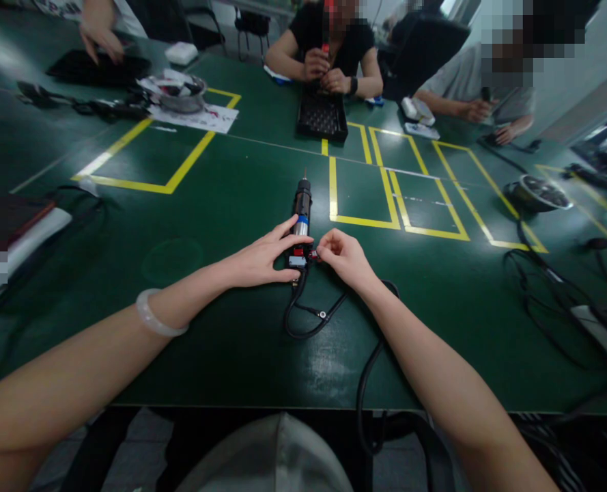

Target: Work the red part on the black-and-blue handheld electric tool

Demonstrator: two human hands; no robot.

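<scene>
A black and silver electric screwdriver (302,205) with a blue band lies on the green table, its thin bit pointing away from me. Its lower end is uncovered, showing red and grey parts. My left hand (267,256) rests over its left side, fingers spread across the body. Close by on the right, my right hand (344,256) has thumb and index finger pinched at a small red and white piece beside the lower end. A black cable (303,336) with a small ring terminal loops from the tool toward the table's front edge.
Yellow tape rectangles (364,222) mark the table (221,369). A black tray (322,119) stands before a person across the table. More people work at the back left and right. A metal bowl (541,193) and tangled cables lie right; a white-edged device (21,249) sits left.
</scene>
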